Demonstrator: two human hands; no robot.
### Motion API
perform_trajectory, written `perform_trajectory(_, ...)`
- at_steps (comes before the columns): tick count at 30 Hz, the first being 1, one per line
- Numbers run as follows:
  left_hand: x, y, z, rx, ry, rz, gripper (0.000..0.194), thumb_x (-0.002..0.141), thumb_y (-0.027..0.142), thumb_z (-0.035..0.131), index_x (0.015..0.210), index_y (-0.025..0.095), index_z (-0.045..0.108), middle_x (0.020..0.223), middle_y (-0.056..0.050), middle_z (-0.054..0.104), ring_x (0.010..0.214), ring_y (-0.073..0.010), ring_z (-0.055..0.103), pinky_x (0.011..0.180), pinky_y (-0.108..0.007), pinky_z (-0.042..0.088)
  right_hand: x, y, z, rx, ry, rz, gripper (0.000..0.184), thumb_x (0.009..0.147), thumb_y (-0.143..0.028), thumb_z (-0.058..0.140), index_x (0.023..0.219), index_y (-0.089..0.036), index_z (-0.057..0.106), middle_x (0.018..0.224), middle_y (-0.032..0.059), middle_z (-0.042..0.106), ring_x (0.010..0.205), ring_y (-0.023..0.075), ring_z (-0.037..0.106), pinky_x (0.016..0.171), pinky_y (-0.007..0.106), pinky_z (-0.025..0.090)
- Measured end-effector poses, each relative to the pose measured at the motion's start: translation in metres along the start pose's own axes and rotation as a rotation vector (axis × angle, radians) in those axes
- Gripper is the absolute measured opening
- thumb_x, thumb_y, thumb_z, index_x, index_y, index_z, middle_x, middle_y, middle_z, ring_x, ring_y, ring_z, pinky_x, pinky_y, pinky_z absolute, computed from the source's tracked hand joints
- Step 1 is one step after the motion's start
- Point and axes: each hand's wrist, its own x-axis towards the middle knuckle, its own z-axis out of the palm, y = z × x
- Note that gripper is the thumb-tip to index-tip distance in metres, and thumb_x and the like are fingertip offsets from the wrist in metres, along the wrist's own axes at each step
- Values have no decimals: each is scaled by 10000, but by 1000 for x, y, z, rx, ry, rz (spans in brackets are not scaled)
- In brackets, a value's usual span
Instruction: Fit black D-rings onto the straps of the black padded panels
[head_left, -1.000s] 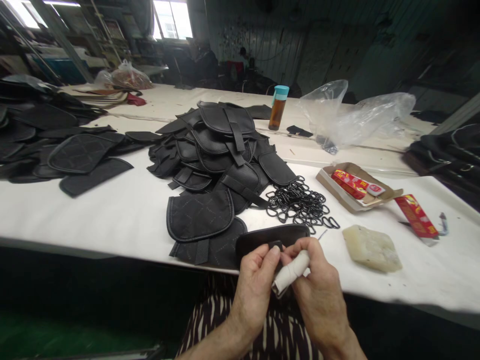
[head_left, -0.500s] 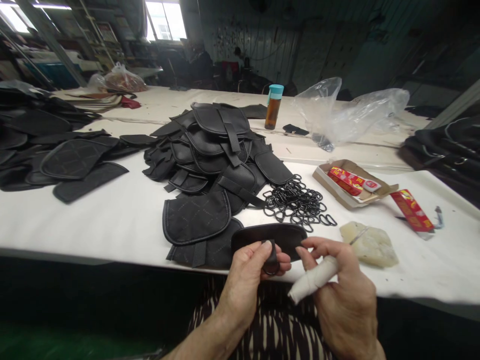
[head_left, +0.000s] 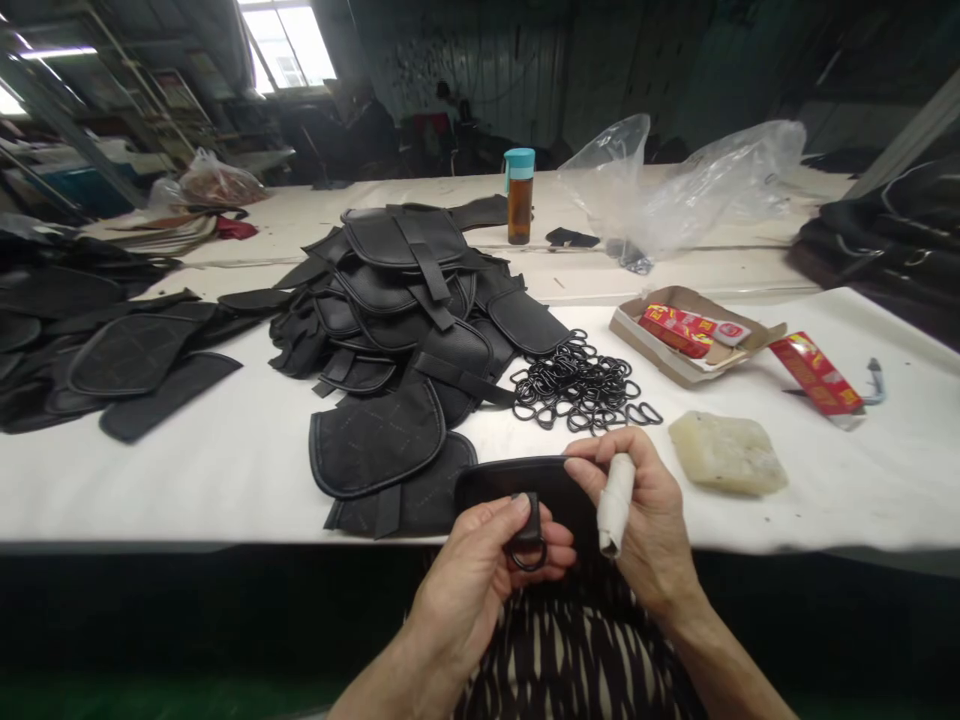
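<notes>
My left hand point(head_left: 491, 555) pinches a short black strap point(head_left: 531, 520) between thumb and fingers. From the strap's lower end hangs a black D-ring point(head_left: 529, 556). Behind it stands a curved black flap point(head_left: 570, 492) with a piped edge, tilted up at the table's front. My right hand point(head_left: 637, 505) has thumb and forefinger on the flap's upper right edge. In its palm lies an awl point(head_left: 616, 505) with a white-wrapped handle, whose tip is hidden now. More D-rings point(head_left: 574, 380) lie heaped just beyond the flap.
Black flaps point(head_left: 405, 300) with straps are piled left of centre, others point(head_left: 135, 355) farther left. On the right are a yellowish waxy block point(head_left: 727, 455), an open cardboard box point(head_left: 675, 365) and a red packet point(head_left: 817, 375). A bottle point(head_left: 520, 205) and plastic bag point(head_left: 675, 200) stand behind.
My right hand came away from the strap to the right, then moved up and back onto the flap's edge, the awl handle turning steeper. The D-ring came into view under my left thumb.
</notes>
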Motion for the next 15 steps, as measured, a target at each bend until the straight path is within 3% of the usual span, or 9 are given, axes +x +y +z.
perform_trajectory(10, -2, 2, 2, 17, 34, -12, 177, 789, 233, 601, 769, 65, 654, 676, -117, 700, 580, -171, 653, 606, -278, 523, -4, 0, 2, 50, 31, -81, 160, 793, -188, 617, 756, -225, 465, 791, -34, 631, 730, 115, 573, 696, 244, 441)
perform_trajectory(15, -7, 11, 13, 37, 8, 48, 191, 789, 258, 601, 760, 74, 647, 658, -106, 696, 571, -167, 648, 609, -281, 521, 2, -13, -2, 57, 60, -121, 176, 784, -188, 623, 755, -220, 452, 799, -19, 638, 732, 128, 576, 690, 263, 444)
